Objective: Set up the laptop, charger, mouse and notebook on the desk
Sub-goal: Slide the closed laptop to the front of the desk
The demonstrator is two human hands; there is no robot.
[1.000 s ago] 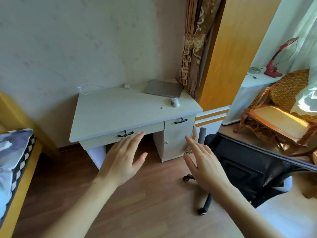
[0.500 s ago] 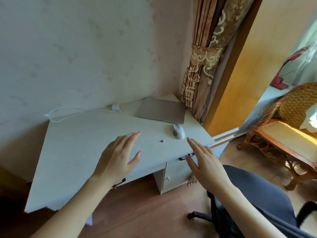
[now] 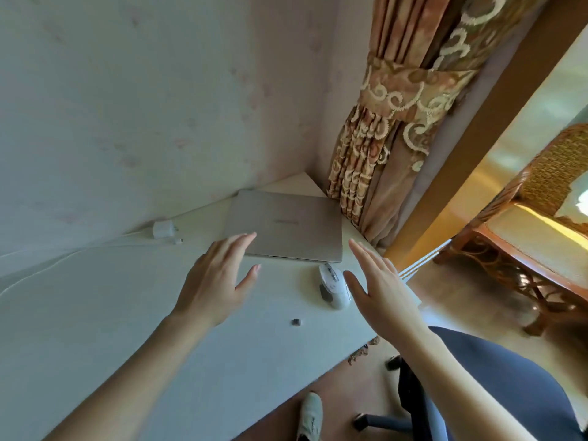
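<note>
A closed grey laptop [image 3: 286, 226] lies flat at the back right corner of the pale desk [image 3: 95, 329]. A white charger [image 3: 163, 229] with its cable lies to the left of it by the wall. A white mouse [image 3: 332, 285] rests in front of the laptop's right corner. My left hand [image 3: 216, 281] hovers open over the desk, fingertips just short of the laptop's near left corner. My right hand [image 3: 378, 288] is open too, beside the mouse on its right, holding nothing. No notebook is in view.
A small dark USB dongle [image 3: 296, 322] lies on the desk near the mouse. A tied patterned curtain [image 3: 375, 148] hangs at the desk's right end. A dark office chair [image 3: 496, 386] is at lower right, a wicker chair [image 3: 541, 218] further right, and my shoe [image 3: 310, 415] shows below.
I have come much closer to the desk. Both open hands have moved forward, from in front of the desk edge to just before the laptop and mouse.
</note>
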